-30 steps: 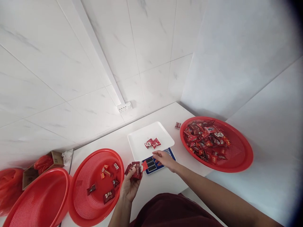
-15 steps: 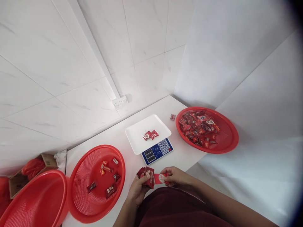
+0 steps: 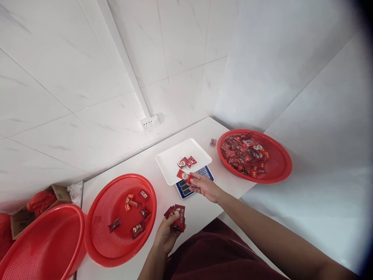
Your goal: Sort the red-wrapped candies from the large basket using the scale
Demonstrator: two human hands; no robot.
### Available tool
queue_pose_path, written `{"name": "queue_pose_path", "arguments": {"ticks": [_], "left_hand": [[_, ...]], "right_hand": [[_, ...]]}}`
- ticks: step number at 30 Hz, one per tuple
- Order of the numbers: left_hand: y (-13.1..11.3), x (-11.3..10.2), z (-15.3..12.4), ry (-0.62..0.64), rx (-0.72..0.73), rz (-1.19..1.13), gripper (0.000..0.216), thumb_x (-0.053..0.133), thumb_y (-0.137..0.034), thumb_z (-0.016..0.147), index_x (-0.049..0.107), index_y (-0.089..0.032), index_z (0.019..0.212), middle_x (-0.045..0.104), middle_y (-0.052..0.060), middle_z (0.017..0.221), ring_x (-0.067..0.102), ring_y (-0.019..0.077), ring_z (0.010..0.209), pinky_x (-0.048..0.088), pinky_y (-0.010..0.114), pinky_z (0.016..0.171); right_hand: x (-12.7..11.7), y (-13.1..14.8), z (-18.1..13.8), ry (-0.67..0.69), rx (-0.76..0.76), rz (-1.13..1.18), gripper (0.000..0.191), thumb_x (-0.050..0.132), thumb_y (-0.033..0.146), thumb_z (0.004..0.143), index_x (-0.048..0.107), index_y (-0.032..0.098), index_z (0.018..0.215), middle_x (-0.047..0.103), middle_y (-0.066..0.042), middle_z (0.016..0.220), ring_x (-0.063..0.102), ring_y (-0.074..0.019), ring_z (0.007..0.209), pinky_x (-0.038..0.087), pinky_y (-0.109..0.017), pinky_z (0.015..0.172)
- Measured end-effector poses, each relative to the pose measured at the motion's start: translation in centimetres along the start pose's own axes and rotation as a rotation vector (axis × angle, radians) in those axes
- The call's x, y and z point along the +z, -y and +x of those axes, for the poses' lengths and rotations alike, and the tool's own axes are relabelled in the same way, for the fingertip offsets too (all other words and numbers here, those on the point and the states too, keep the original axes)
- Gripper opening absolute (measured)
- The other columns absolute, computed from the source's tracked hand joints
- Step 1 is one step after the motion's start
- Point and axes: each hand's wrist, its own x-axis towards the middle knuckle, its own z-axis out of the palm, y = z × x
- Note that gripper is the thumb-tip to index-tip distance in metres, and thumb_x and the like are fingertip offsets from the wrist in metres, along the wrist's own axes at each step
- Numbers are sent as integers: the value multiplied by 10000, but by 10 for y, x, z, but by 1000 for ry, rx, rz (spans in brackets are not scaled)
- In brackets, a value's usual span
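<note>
My left hand (image 3: pixel 166 232) is closed round a small stack of dark red candy packets (image 3: pixel 176 215), held low over the table's front edge. My right hand (image 3: pixel 205 186) reaches forward and pinches one red packet with a white round label (image 3: pixel 184 175) at the front edge of the white scale tray (image 3: pixel 171 164). Two red candies (image 3: pixel 187 161) lie on that tray. The scale's blue keypad and display (image 3: pixel 186 186) show partly under my right hand.
A red mesh basket (image 3: pixel 102 237) at left holds several scattered candies. A second red basket (image 3: pixel 279 167) at right is heaped with candies; one loose candy (image 3: pixel 213 142) lies beside it. A large red basin (image 3: pixel 43 249) and a cardboard box (image 3: pixel 20 221) sit far left. A wall socket (image 3: pixel 149 121) is behind.
My right hand took a labelled packet from the stack near my left hand and carried it forward to the scale tray. My left hand stayed low with the rest.
</note>
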Motion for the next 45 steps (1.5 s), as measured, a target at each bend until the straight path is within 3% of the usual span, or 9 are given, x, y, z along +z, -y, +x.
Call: {"name": "queue_pose_path", "arguments": {"ticks": [4,8,10,15,23,29,35,40,45], "left_hand": [[1,-2,-1,8,44,42,320,742,-203,613,566,-155,876,634,6,679,580,116,580,492,294,630],[5,0,2,95,74,197,413,768,-264,567,583,-150,918,624,3,680,545,113,569,454,290,607],[7,3,3,130,86,272,419,772,-292,553,587,-148,901,614,2,679,528,111,575,423,269,579],[8,12,5,210,84,350,482,788,-319,522,575,-160,923,590,-5,688,512,116,581,397,267,561],[7,15,-4,349,33,310,387,728,-294,636,573,-147,959,608,28,773,533,117,633,425,257,570],[7,7,1,309,-28,131,517,678,-142,613,500,-177,1098,653,67,935,606,161,730,477,298,648],[5,5,8,225,-31,54,410,664,-137,656,528,-150,1043,670,62,854,618,142,641,492,291,638],[1,4,14,155,-31,-37,331,657,-113,679,559,-151,993,671,60,837,652,176,753,513,309,687],[-1,3,20,99,-29,-77,331,650,-98,684,553,-166,992,671,49,829,656,168,738,527,320,681]], "right_hand": [[6,-10,-6,14,88,-255,444,713,385,685,580,194,1063,581,-93,1142,581,-169,940,493,-310,792],[1,-42,-24,303,168,-403,445,658,517,690,623,165,960,628,-77,975,589,-134,779,472,-289,706],[0,-54,-31,346,161,-444,473,665,525,673,612,167,977,629,-46,864,577,-118,707,456,-264,646],[-4,-60,-39,188,172,-407,459,704,462,639,589,178,981,594,1,763,536,-90,632,407,-226,586],[-11,-64,-44,120,147,-354,385,731,461,578,538,156,711,553,32,605,463,-74,552,337,-221,558],[-17,-58,-44,71,182,-296,413,742,469,564,521,158,723,568,27,627,455,-63,541,325,-214,551],[-18,-49,-37,22,223,-231,339,718,429,628,522,169,723,514,61,542,437,-46,470,290,-193,490],[-18,-37,-30,-34,207,-176,250,698,353,681,548,169,761,595,26,623,534,-54,538,381,-175,539],[-21,-43,-20,-113,216,-162,156,644,287,745,540,173,767,625,14,656,546,-47,525,381,-153,503]]}}
